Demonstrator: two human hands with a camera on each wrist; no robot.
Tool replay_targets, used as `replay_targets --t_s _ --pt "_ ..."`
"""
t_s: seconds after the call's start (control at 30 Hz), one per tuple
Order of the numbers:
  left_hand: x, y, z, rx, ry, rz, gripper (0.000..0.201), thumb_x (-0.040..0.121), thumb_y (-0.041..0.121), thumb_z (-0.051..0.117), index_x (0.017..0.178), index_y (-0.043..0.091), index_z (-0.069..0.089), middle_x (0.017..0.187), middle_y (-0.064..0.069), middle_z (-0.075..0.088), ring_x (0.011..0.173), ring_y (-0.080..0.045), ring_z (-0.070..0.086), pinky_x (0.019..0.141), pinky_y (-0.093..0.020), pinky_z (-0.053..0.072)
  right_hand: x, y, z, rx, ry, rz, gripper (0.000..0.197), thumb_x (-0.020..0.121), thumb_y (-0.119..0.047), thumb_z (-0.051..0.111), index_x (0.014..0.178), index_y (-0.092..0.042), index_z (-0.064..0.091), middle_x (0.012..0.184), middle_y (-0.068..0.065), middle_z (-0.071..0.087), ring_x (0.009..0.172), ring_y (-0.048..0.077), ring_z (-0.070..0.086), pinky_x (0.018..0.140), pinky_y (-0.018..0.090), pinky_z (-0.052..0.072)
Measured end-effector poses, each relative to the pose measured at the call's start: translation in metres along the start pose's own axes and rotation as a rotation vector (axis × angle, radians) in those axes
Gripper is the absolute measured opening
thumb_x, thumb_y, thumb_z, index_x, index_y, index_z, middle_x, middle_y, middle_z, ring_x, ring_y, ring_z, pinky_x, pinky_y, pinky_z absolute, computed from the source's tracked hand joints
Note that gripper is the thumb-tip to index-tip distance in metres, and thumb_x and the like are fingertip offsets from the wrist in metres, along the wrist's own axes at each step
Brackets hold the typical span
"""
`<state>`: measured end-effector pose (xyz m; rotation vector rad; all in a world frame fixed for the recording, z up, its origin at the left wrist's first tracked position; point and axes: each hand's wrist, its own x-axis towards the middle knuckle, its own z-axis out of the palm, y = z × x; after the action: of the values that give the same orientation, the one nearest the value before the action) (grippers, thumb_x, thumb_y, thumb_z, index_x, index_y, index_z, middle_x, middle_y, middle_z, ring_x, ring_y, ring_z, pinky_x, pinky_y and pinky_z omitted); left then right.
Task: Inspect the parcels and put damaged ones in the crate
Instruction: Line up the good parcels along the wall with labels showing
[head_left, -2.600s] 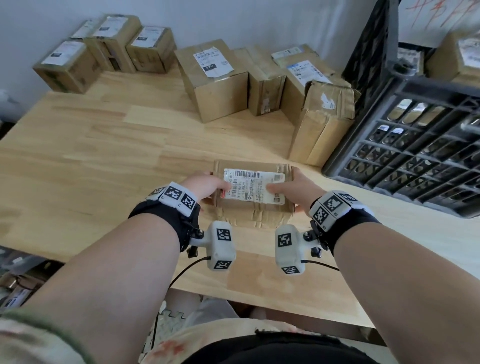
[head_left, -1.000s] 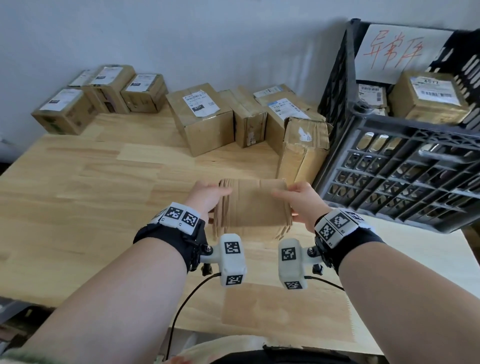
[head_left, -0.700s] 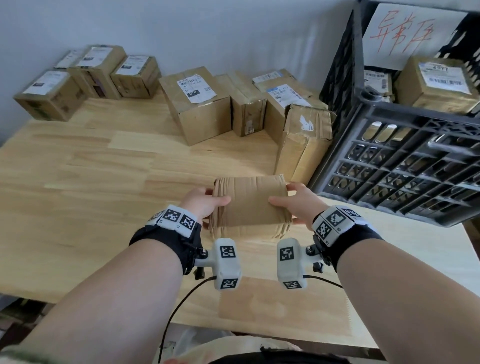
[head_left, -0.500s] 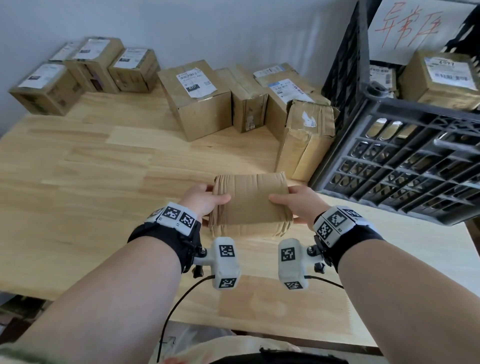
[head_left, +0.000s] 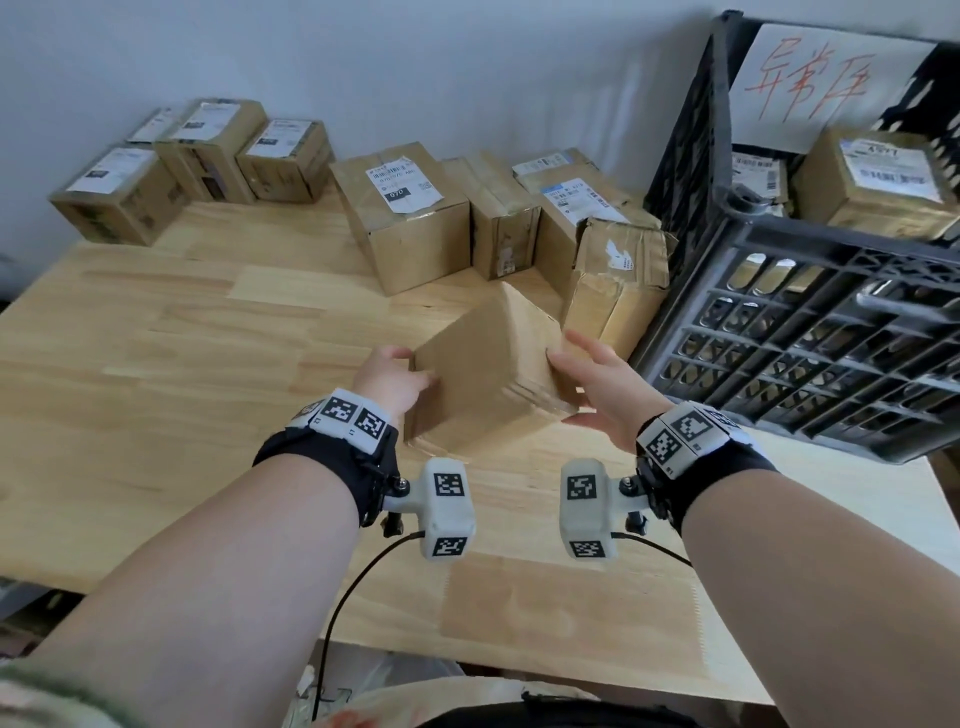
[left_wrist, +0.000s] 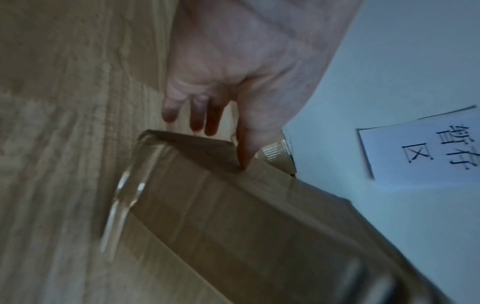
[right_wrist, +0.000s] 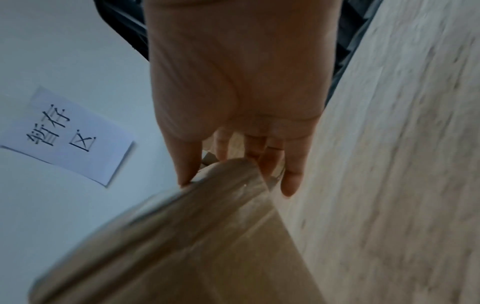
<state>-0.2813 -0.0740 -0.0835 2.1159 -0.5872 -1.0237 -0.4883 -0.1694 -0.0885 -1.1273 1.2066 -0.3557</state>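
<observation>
Cardboard parcel (head_left: 483, 374), plain brown w/ clear tape on its edges and no label on the faces in view, is held tilted just above the wooden desk (head_left: 156, 364), near its right side. Left hand (head_left: 389, 382) grips the parcel's left face, thumb on the near side; from the left wrist view the fingers (left_wrist: 197, 115) reach behind it. Right hand (head_left: 597, 384) is spread, fingers straight, fingertips on the parcel's right edge. Black plastic crate (head_left: 810, 332) at the desk's right edge carries a white sign (head_left: 826, 83) w/ red handwritten characters and holds labelled boxes (head_left: 883, 182). More parcels (head_left: 410, 213) line the far edge; one label reads "070". A wall note (left_wrist: 426, 148) reads "暂存区".
</observation>
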Motion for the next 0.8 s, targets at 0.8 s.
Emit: replay_targets --t_s 0.8 --pt "0.007 0.012 -0.019 -0.07 -0.229 -0.239 0.082 0.059 0.064 0.075 0.124 0.018 0.055 0.132 -0.005 0.056 0.12 -0.031 0.05 0.087 -0.047 0.036 0.019 -0.029 0.063 -0.25 -0.19 0.077 0.047 0.091 -0.041 0.065 0.13 -0.017 0.053 0.12 0.009 0.065 0.1 0.034 0.068 0.085 0.047 0.059"
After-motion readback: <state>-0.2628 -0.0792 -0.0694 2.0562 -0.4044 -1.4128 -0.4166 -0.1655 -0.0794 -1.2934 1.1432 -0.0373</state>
